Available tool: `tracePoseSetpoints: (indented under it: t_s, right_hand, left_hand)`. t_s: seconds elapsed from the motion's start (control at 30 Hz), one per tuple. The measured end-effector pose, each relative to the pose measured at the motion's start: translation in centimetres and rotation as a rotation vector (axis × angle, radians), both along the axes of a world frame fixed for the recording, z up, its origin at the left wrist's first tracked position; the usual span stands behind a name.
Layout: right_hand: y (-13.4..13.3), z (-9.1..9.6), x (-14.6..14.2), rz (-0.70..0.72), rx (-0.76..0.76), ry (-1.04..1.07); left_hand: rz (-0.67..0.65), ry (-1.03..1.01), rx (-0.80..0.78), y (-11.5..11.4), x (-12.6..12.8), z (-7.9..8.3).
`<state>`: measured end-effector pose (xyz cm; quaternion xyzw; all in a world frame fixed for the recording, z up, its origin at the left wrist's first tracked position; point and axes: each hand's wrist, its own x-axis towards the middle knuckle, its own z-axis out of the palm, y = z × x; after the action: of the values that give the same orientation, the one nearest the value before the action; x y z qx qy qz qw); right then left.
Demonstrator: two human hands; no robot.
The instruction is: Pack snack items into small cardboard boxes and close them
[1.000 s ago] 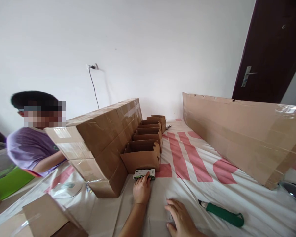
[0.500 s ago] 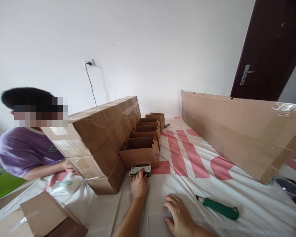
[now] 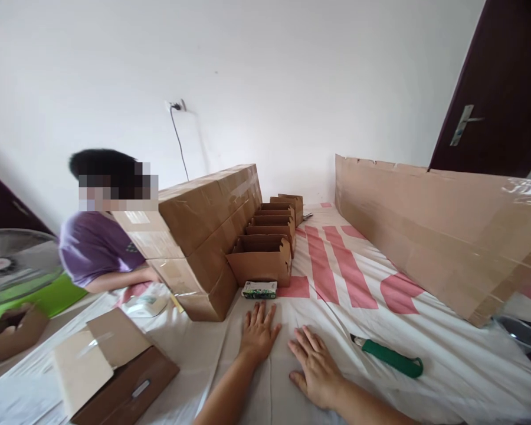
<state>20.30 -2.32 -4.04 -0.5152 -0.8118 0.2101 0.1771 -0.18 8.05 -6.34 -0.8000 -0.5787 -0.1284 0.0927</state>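
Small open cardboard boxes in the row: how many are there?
5, in one row beside the stacked cartons: the nearest box just behind the green-and-white packet, then three overlapping boxes behind it, the last box near the wall. More may be hidden.

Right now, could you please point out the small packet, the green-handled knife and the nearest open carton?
small packet (image 3: 259, 289): head view, middle of its front face.
green-handled knife (image 3: 392, 358): head view, middle of the handle.
nearest open carton (image 3: 262, 274): head view, its front wall.
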Motion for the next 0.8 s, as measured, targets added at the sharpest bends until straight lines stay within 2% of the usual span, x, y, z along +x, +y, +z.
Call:
tracePoseSetpoints:
  t_s: [0.17, 0.3, 0.37, 0.43, 0.5, 0.57, 0.6, 0.67, 0.77, 0.8]
  right_hand:
    - [-1.0, -0.4, 0.1, 0.058, 0.019, -0.017]
    - [-2.6, -0.6, 0.3, 0.086, -0.032, -0.035]
    - [-3.1, -0.8, 0.5, 0.117, -0.05, -0.039]
    - [-3.4, -0.8, 0.7, 0.137, -0.045, -0.031]
    - [-3.6, -0.7, 0.8, 0.137, -0.043, -0.023]
    - [-3.8, -0.6, 0.9, 0.134, -0.046, -0.015]
    - [-3.8, -0.5, 0.9, 0.135, -0.051, -0.013]
    - [-3.9, -0.3, 1.0, 0.134, -0.061, -0.013]
    - [-3.8, -0.2, 1.0, 0.142, -0.089, -0.038]
    - [-3.8, -0.2, 1.0, 0.145, -0.099, -0.049]
  left_hand:
    - [-0.069, 0.051, 0.008, -3.5, -2.0, -1.0]
    - [-0.16, 0.095, 0.252, -7.5, -3.2, -2.4]
    - [-0.152, 0.093, 0.32, -9.5, -3.6, -3.3]
    - [-0.135, 0.064, 0.299, -11.0, -4.1, -4.0]
    - [-0.148, 0.009, 0.186, -11.9, -4.9, -3.8]
    - [-0.126, -0.095, 0.064, -12.2, -6.0, -2.2]
    - [-0.073, -0.17, 0.043, -12.2, -6.7, -0.7]
    - [0.107, -0.311, 0.216, -12.3, -8.2, 3.2]
    - [0.301, -0.399, 0.527, -12.7, -10.7, 9.8]
    - [0.367, -0.414, 0.577, -12.8, -11.6, 11.5]
